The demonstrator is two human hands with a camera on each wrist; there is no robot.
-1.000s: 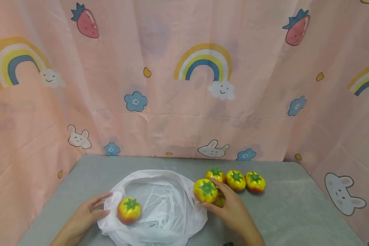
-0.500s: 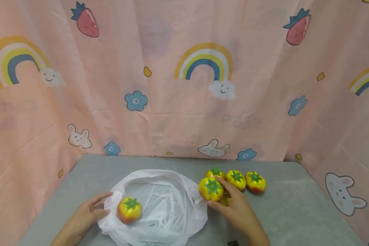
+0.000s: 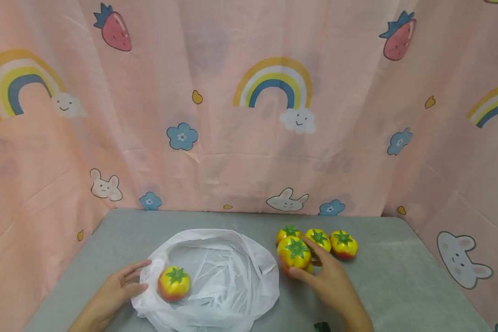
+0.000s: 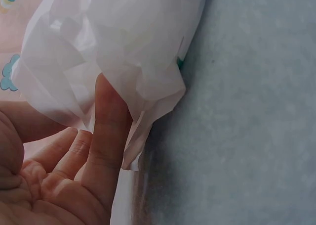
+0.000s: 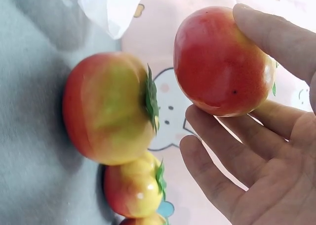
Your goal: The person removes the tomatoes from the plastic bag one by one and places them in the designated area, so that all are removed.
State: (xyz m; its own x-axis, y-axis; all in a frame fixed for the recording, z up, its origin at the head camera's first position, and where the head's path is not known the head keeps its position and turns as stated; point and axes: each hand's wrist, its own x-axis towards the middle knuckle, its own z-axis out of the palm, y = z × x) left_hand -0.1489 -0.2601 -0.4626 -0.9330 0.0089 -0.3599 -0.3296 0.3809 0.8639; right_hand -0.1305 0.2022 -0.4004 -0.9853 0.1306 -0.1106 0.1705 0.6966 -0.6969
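My right hand (image 3: 332, 281) holds a glossy yellow-and-red toy tomato (image 3: 294, 252) with a green star-shaped leaf. In the right wrist view this tomato (image 5: 222, 62) shows its red underside, with the thumb on one side and fingers on the other. Another toy tomato (image 5: 106, 109) sits on the table below it, mostly hidden in the head view. My left hand (image 3: 115, 290) holds the left rim of a white plastic bag (image 3: 265, 283), thumb and finger either side of the thin film (image 4: 133, 52). One toy tomato (image 3: 174, 283) lies inside the bag, towards its left.
Behind the right hand, toy tomatoes (image 3: 344, 244) stand in a row on the grey table (image 3: 390, 281). A pink patterned curtain (image 3: 216, 180) closes off the back and sides. A small dark object (image 3: 322, 327) shows beside the right wrist.
My right hand has moved to the right, away from the bag, with the toy tomato in its fingers. The left hand, the bag and the tomato inside it have stayed put.
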